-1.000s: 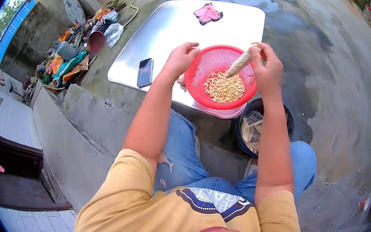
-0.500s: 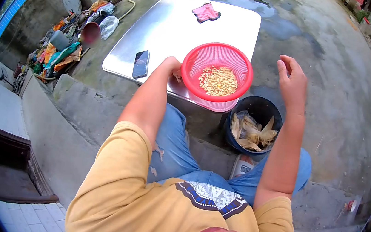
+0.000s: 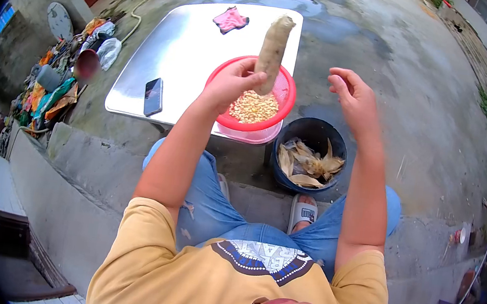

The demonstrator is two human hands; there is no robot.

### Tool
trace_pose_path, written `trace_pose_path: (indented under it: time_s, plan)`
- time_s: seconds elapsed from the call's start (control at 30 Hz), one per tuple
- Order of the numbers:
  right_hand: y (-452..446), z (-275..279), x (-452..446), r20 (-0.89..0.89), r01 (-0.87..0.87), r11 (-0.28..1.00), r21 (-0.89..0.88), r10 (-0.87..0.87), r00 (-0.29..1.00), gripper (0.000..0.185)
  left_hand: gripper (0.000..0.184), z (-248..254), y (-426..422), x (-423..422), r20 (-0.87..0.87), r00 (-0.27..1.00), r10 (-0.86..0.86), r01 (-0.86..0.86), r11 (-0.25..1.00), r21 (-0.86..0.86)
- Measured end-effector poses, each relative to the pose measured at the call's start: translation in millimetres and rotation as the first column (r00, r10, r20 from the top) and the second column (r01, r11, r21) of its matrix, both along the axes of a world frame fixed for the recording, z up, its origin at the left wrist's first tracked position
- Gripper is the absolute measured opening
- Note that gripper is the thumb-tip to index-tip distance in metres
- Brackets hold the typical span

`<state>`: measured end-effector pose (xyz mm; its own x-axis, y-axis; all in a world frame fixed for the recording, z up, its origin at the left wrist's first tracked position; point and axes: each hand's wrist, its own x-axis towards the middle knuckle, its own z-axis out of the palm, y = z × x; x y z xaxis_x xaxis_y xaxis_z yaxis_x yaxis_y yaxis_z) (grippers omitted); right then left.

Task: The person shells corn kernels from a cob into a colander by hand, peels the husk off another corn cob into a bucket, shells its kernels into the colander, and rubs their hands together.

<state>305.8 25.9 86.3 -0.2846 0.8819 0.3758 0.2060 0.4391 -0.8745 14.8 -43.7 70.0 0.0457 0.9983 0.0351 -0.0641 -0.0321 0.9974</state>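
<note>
Left hand [image 3: 236, 84] gripping pale cob [image 3: 274, 49], right hand [image 3: 354, 103] half-open

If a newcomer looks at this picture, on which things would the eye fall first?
Probably on the bright red colander of yellow corn kernels, at the near end of the shiny metal table. Over it, the left hand holds up a pale corncob. Next might come the dark bucket with dry husks, just right of the table's near end.
</note>
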Motion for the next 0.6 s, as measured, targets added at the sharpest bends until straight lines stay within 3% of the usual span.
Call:
trace_pose_path:
  time_s: [0.07, 0.2, 0.27, 0.37, 0.43, 0.53, 0.6]
  plan:
    - [-9, 22, 2, -0.082, -0.076, 0.991, -0.106, 0.067, 0.994, 0.033, 0.047, -13, 5, 46, -0.058, 0.994, -0.096, 0.096, 0.995, -0.006]
    - [5, 19, 32, 0.108, -0.124, 0.976, -0.179, 0.145, 0.984, 0.036, 0.056, -17, 1, 109, -0.223, 0.946, -0.233, 0.195, 0.964, -0.181]
    - [8, 6, 44, 0.213, -0.108, 0.972, -0.210, 0.153, 0.965, 0.036, 0.058, -42, 12, 123, -0.137, 0.967, -0.216, 0.205, 0.975, -0.087]
    - [11, -35, 51, 0.121, -0.111, 0.964, -0.240, 0.143, 0.982, 0.035, 0.055, -78, 28, 137, -0.116, 0.972, -0.202, 0.209, 0.977, 0.051]
    - [14, -68, 55, 0.113, -0.097, 0.958, -0.269, 0.131, 0.985, 0.032, 0.050, -104, 39, 145, -0.132, 0.975, -0.176, 0.174, 0.984, -0.030]
    - [13, -101, 55, 0.174, 0.015, 0.944, -0.329, 0.045, 0.984, 0.024, 0.046, -131, 33, 157, -0.302, 0.950, -0.083, 0.069, 0.996, -0.057]
    - [12, -117, 58, 0.274, 0.050, 0.926, -0.375, 0.059, 0.960, 0.023, 0.047, -147, 27, 164, -0.279, 0.958, -0.058, 0.048, 0.998, -0.043]
